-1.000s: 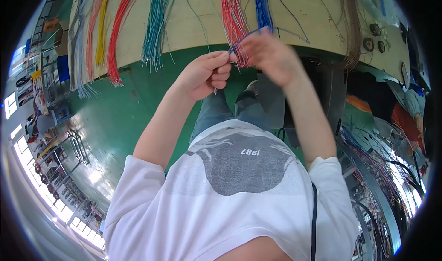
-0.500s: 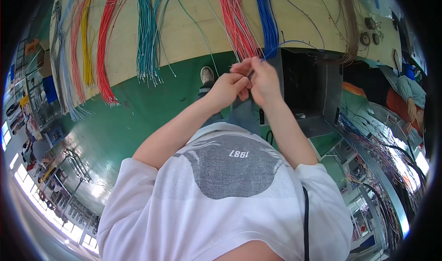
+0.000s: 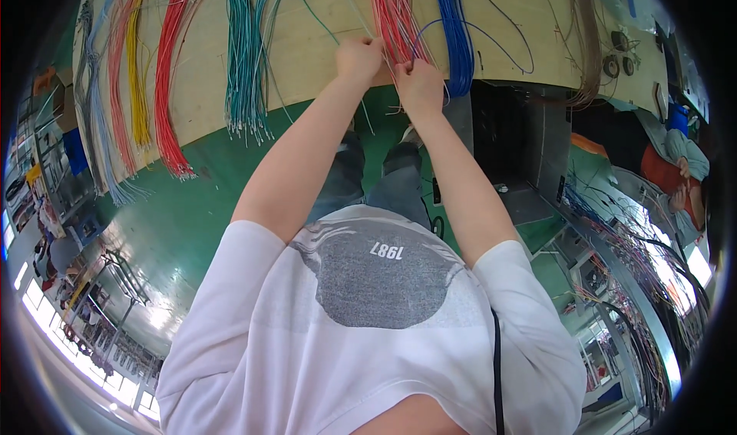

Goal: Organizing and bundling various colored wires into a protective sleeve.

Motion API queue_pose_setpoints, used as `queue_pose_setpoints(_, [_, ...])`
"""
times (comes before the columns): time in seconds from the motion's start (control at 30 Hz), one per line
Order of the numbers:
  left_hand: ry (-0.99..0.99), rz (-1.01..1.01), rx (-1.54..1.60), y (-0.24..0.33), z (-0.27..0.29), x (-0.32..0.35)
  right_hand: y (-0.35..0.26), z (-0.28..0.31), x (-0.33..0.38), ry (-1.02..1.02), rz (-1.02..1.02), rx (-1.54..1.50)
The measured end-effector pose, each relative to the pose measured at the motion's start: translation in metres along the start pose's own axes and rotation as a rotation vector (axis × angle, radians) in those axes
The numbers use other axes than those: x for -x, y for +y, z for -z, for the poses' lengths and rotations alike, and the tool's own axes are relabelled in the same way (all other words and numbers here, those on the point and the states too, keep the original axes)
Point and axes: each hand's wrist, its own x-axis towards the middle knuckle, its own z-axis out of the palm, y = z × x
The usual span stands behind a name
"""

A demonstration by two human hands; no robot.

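Observation:
My left hand [image 3: 359, 60] is closed over the table's near edge, beside the left side of a bundle of red and whitish wires [image 3: 393, 17]. A thin green wire [image 3: 313, 14] runs behind it. What its fingers pinch is hidden. Just right and slightly nearer, my right hand [image 3: 421, 87] is closed at the bundle's lower ends. From its fingertips a single blue wire [image 3: 491, 37] arcs up and over to the right, crossing a thick blue wire bundle [image 3: 457, 55].
Teal [image 3: 244, 67], red [image 3: 170, 90], yellow [image 3: 137, 74] and brown wire bundles [image 3: 587, 44] lie across the pale table [image 3: 322, 74]. A dark open cabinet [image 3: 503, 140] stands below the edge at right. Another person's hands [image 3: 681, 182] are at far right, above loose wires [image 3: 637, 258].
Both hands moved away from my body onto the table edge and drew apart, after being together in front of it. The blue wire's loop rose with the right hand.

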Motion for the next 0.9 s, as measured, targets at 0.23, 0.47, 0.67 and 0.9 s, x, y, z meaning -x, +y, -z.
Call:
queue_pose_setpoints(0.23, [0.042,0.111,0.777,0.018,0.071,0.043,0.022,0.063,-0.001,-0.225,-0.196,-1.072])
queue_pose_setpoints(0.47, [-0.520,0.164,0.615,0.042,0.078,0.114,-0.054,0.080,-0.023,-0.651,-0.530,-1.634])
queue_pose_setpoints(0.67, [-0.682,0.316,0.939,0.041,0.116,0.133,-0.068,0.080,-0.056,-0.306,-0.477,-1.498])
queue_pose_setpoints(0.9, [-0.296,0.285,0.930,0.038,0.125,0.109,-0.091,0.057,0.054,-0.832,-0.491,-1.063])
